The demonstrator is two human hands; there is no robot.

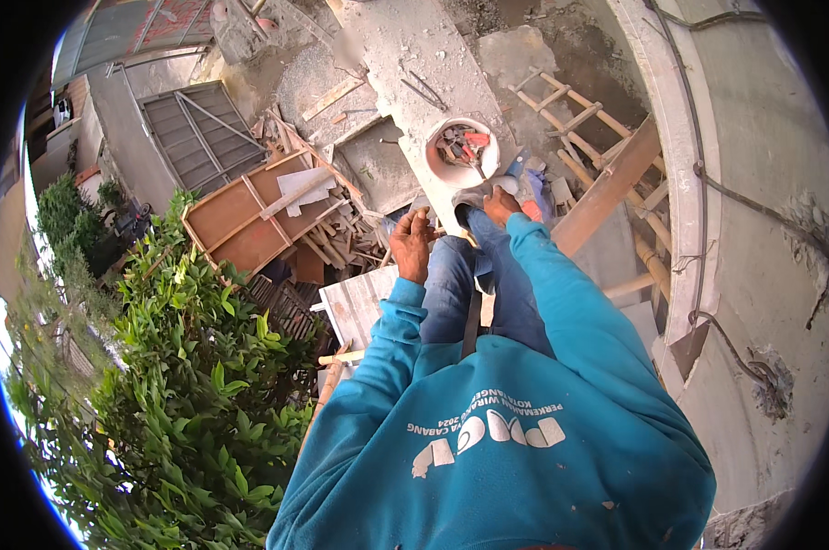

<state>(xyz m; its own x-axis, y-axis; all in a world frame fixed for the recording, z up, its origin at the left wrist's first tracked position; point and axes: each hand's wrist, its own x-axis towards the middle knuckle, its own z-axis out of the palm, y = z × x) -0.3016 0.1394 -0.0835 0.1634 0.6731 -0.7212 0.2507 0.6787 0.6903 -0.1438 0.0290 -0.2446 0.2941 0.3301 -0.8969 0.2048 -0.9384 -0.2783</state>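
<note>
My left hand (412,245) is raised beside my left knee, its fingers curled and pressed together. Whatever it may hold is too small to make out. My right hand (500,205) is closed at the end of my right leg, next to a dark grey shoe (472,195). What its fingers grip, if anything, is hidden. Just beyond that hand stands a round white bucket (436,170). Inside the bucket lie dark metal pieces and tools with red parts (476,139).
A dusty concrete ledge (414,55) runs ahead, with thin metal rods (423,92) on it. To the right are a bamboo ladder (584,115), a plank (607,188) and a concrete wall with cables. Scrap wood (336,229) and a leafy bush (194,367) lie left and below.
</note>
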